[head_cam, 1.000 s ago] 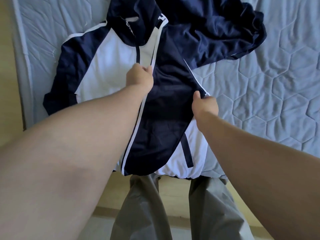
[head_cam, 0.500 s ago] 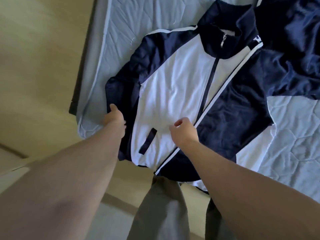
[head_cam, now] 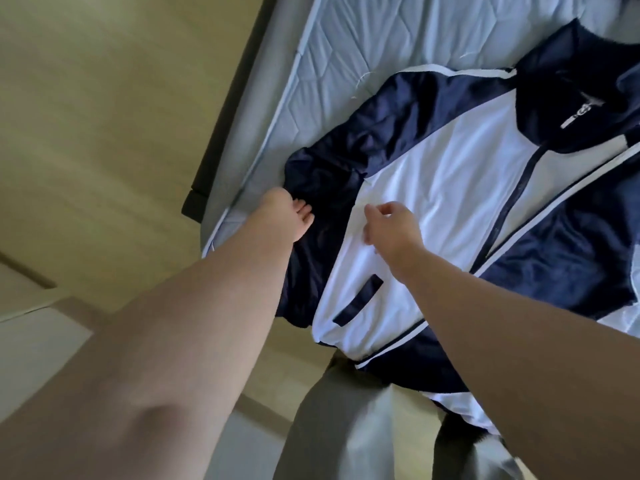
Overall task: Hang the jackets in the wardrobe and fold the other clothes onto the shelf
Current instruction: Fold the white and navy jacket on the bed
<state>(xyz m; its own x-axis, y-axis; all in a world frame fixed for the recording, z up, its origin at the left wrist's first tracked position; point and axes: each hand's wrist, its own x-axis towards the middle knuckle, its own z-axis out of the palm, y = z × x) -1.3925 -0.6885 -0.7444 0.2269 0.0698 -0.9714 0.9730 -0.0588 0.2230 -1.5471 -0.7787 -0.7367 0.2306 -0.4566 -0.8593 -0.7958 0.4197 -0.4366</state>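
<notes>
At bed's (head_cam: pixel 346 64) near left corner: jacket (head_cam: pixel 450 188) flat, hem over edge | left grip (head_cam: pixel 287 216) on navy sleeve (head_cam: pixel 332 174), cannot tell if grasping | right grip (head_cam: pixel 391 226) loose, empty, over white panel | step: likely straightening before hanging | next: lift by shoulders, fetch hanger.

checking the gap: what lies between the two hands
Only the jacket: its navy sleeve and the edge of the white front panel, in the head view.

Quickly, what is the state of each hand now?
Left hand: fingers curled, gripping the sleeve.
Right hand: loosely curled over the jacket, holding nothing.
</notes>
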